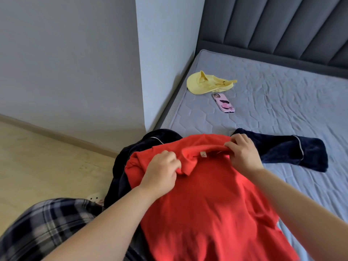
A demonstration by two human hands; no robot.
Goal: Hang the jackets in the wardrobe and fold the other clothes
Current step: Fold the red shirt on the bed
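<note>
A red shirt (209, 200) hangs in front of me over the near edge of the bed, its collar with a small label turned up. My left hand (162, 170) pinches the fabric at the left side of the collar. My right hand (243, 153) grips the collar's right side. Under the shirt lies a dark navy garment with light piping (297, 149); one sleeve stretches right across the mattress and the rest droops off the bed's left corner.
The grey quilted mattress (282, 102) runs back to a padded grey headboard (282, 25). A yellow cap (205, 84) and a pink-cased phone (224, 103) lie near the mattress's left edge. A wall corner (150, 72) stands left, with wooden floor (47, 162) below.
</note>
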